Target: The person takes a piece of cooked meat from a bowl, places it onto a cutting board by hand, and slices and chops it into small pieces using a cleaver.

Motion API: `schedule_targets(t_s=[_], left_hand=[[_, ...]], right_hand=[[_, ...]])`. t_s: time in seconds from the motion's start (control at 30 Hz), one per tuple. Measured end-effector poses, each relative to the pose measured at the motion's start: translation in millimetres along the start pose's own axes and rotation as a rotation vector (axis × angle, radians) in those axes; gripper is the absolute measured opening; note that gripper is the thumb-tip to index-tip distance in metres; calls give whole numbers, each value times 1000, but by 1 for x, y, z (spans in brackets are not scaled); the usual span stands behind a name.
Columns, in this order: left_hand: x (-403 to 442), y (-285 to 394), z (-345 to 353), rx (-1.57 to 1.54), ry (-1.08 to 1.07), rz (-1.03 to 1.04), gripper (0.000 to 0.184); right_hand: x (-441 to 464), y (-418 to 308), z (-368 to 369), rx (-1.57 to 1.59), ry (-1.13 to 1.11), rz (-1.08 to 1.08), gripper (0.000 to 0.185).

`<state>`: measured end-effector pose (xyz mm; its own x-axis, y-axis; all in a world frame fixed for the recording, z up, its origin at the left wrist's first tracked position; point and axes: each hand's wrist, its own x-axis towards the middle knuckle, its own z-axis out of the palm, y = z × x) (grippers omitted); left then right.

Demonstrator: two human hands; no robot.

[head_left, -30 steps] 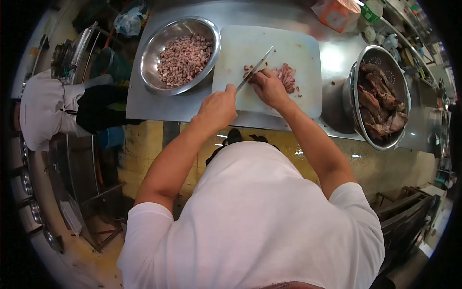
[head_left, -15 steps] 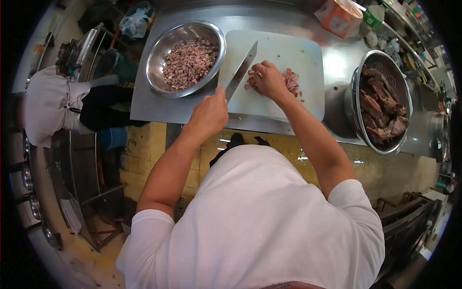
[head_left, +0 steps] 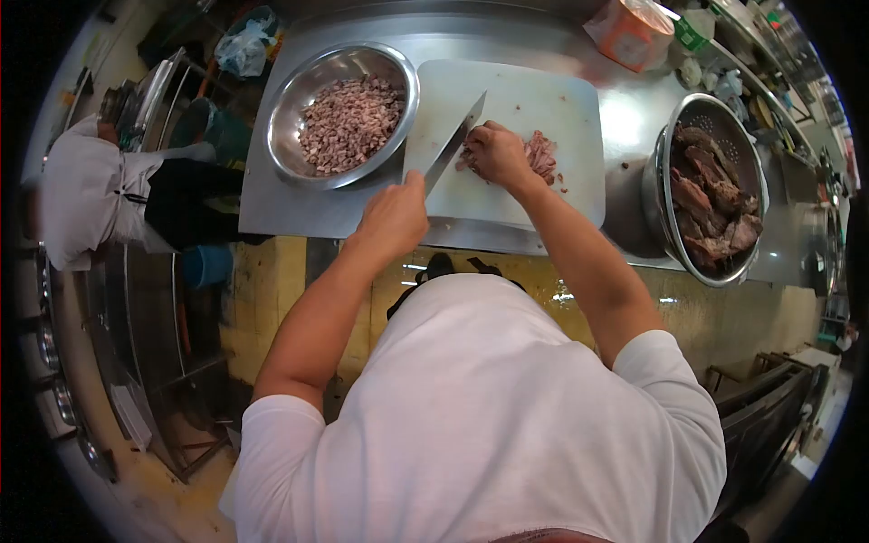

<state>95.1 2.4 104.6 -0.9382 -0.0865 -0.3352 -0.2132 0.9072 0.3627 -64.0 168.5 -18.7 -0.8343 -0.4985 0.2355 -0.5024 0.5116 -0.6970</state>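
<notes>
The handle of a long knife (head_left: 457, 140) is in my closed left hand (head_left: 394, 215). Its blade slants up and to the right over the white cutting board (head_left: 507, 86), left of my other hand. My right hand (head_left: 500, 156) is bunched on the board with fingers curled round some meat, partly hidden beneath them. Cut meat pieces (head_left: 541, 156) lie just right of those fingers. On the left, a steel bowl (head_left: 281, 149) holds small diced meat (head_left: 351, 125).
A steel colander (head_left: 711, 113) with large dark meat chunks (head_left: 715, 199) stands at the right, set in another bowl. An orange scale (head_left: 631, 41) is at the back right. Left of the steel table (head_left: 462, 34), a person in white (head_left: 86, 195) stands near a blue bucket (head_left: 206, 264).
The knife has moved off the meat to the left. My right hand's fingers opened over the meat, then drew together on it. The view shifted slightly.
</notes>
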Motion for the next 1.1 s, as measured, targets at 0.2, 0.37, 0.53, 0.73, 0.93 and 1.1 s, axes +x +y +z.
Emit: schedule_targets(t_s=[0.2,0.37,0.53,0.73,0.93,1.1], left_hand=[[26,-25,28,-23,93,125,19],[-20,-6,-3,50,10,81,18],[0,-14,32,3,-26,112,16],[-15,-4,11,32,-77,128,17],[-8,8,0,8,-87,124,20],[-7,-5,26,30,-119,71,20]], right_hand=[[-2,-4,-11,-103,-80,-75,17],[-32,-10,-23,-132,-77,-38,26],[-39,-4,-11,-93,-102,3,19],[-48,-11,-11,-102,13,6,14],[-54,-9,-13,-38,30,-22,16],[-55,-11,-15,-87,14,-8,18]])
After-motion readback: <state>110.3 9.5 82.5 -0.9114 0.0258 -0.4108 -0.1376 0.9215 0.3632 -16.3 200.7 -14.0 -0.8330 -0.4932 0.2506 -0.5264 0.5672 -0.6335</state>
